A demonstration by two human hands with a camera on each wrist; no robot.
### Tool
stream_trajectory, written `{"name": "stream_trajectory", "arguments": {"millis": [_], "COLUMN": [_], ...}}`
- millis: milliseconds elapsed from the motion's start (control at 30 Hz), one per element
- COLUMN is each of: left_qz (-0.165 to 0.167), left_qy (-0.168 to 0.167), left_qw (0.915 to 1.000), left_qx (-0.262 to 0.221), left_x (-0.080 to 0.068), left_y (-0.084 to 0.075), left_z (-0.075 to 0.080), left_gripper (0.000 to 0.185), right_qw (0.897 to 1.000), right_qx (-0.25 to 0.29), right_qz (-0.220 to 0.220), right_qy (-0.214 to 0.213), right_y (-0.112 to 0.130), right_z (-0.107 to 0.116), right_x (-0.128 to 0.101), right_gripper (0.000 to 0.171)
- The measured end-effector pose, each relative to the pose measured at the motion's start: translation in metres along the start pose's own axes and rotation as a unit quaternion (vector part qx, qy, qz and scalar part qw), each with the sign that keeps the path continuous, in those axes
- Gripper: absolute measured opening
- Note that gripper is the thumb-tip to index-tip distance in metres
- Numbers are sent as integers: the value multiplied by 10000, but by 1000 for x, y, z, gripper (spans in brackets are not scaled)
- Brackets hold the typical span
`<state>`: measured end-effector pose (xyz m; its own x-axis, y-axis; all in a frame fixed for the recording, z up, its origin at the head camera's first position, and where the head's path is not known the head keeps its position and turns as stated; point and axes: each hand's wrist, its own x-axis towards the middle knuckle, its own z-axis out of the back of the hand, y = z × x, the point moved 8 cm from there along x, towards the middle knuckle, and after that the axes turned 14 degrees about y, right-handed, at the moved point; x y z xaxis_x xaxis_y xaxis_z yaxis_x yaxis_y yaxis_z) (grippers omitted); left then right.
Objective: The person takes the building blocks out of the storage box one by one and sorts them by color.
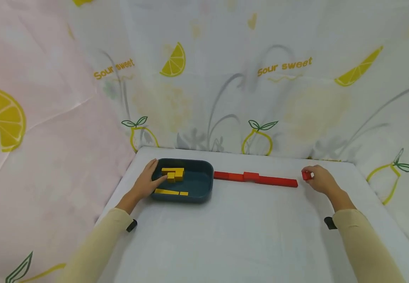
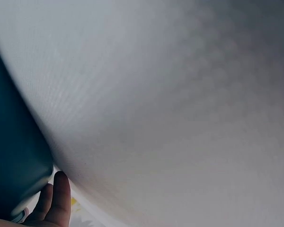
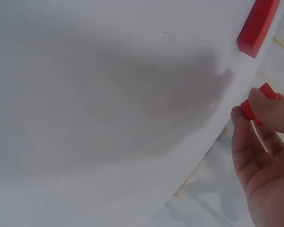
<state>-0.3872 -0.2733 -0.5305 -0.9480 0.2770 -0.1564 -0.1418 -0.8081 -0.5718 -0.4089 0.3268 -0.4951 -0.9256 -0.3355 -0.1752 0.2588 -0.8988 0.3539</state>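
Nearest to us, two cream sleeves [image 1: 363,243] reach out over the white worktop [image 1: 225,236]. On the left, our left hand [image 1: 147,182] lies over the near-left rim of a dark teal tray [image 1: 198,184], its fingers stretched fairly straight and touching a small yellow block [image 1: 171,177] inside; we cannot tell whether it grasps that block. In the left wrist view we see only a fingertip [image 2: 61,196] beside the teal tray wall [image 2: 14,156] and the white cloth. A flat yellow strip [image 1: 170,192] lies along the near side of the tray, and a yellow stack [image 1: 173,171] sits toward its far side. To the right of the tray, a row of red blocks [image 1: 255,179] runs along the worktop, well apart from our right hand [image 1: 321,180]. That hand pinches a small red block [image 1: 306,175] just right of the row's end. Beyond the worktop hangs a lemon-print curtain [image 1: 278,78].
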Motion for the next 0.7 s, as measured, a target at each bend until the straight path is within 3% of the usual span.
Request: {"name": "stream_trajectory", "arguments": {"millis": [133,433,700], "left_qz": [34,19,-11], "left_qy": [9,70,44], "left_qw": [10000,10000,9999], "left_qx": [10,11,100], "left_x": [2,5,4], "left_y": [-1,-2,-3], "left_z": [1,1,2], "left_gripper": [90,89,89], "right_qw": [10000,9970,9941], "right_qx": [27,267,341], "right_qz": [39,-397,-490], "right_qy": [16,601,910], "right_y": [-3,-8,-10], "right_z": [-4,-13,-23], "right_x": [-1,2,2], "right_gripper": [27,28,29]}}
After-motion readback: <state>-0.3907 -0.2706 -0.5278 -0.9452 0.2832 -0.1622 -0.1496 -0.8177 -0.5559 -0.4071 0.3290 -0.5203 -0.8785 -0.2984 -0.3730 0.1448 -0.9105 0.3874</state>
